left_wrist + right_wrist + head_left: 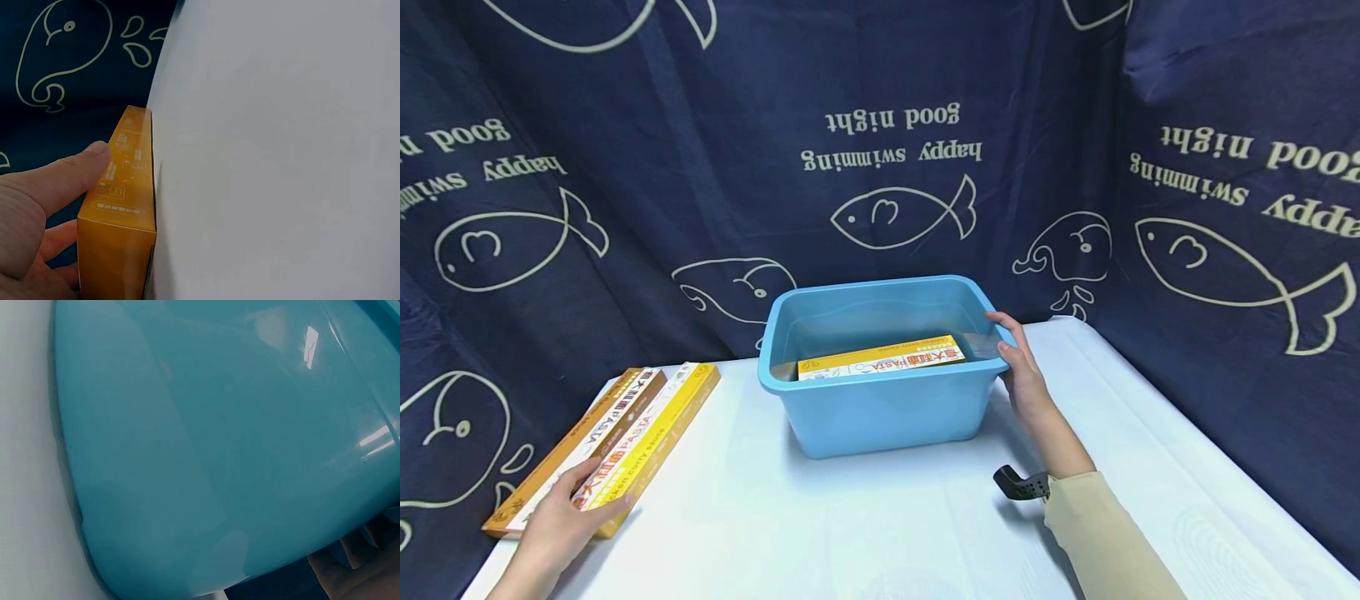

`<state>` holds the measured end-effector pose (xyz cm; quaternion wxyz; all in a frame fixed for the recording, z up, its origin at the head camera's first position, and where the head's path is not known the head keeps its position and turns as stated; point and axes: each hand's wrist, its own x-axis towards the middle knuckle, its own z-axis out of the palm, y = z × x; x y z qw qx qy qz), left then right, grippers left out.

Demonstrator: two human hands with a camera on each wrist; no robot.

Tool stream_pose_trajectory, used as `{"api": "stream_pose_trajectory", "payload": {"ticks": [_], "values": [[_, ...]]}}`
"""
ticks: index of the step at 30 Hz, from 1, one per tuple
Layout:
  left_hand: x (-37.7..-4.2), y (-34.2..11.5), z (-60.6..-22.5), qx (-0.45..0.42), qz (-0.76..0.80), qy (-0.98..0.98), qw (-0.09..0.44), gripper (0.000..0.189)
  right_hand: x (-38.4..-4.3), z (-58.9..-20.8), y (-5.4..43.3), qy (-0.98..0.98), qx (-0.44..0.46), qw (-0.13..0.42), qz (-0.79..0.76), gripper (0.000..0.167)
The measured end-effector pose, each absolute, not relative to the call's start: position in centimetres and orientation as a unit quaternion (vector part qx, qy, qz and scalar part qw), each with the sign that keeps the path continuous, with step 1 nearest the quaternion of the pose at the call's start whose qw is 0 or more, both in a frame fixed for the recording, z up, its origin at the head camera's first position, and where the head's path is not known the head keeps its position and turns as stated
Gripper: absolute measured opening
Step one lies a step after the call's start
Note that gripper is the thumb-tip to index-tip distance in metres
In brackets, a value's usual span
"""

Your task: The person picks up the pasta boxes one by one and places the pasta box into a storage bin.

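Observation:
At the left, my left hand (561, 517) grips the near end of a yellow pasta box (658, 437), thumb on its yellow side and fingers across the top. In the left wrist view the thumb lies along that pasta box (122, 206). A brown pasta box (580, 454) lies right beside it, on its left. My right hand (1024, 379) holds the right rim of a light blue plastic bin (883, 417), fingers hooked over the edge. The bin's wall (200, 437) fills most of the right wrist view. Inside the bin lies another yellow pasta box (880, 358).
Both the bin and the boxes stand on a white-covered table (760, 533). A dark blue curtain (737, 167) with fish drawings rises behind and along both sides. A black strap (1021, 483) sits at my right wrist.

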<state>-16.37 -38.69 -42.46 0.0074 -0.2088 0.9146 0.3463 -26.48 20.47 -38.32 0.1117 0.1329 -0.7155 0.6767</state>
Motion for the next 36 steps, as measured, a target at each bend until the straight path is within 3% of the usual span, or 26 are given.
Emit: {"api": "stream_pose_trajectory", "payload": {"ticks": [9,14,22,36], "values": [[-16.1,-39.4,-42.9,-0.198,0.329,0.923,0.039,0.120,-26.4,-38.3,20.4,-0.714,0.134,0.112,0.678,0.057],[-15.9,-40.6,-43.1,-0.145,0.296,0.942,0.065,0.127,-26.5,-38.4,20.4,-0.714,0.135,0.113,0.677,0.056],[-15.6,-41.4,-43.3,-0.082,0.243,0.966,0.045,0.120,-26.6,-38.4,20.5,-0.707,0.139,0.114,0.684,0.056],[-15.3,-41.6,-42.6,-0.151,0.260,0.951,0.065,0.117,-26.7,-38.4,20.5,-0.710,0.139,0.115,0.681,0.057]]}}
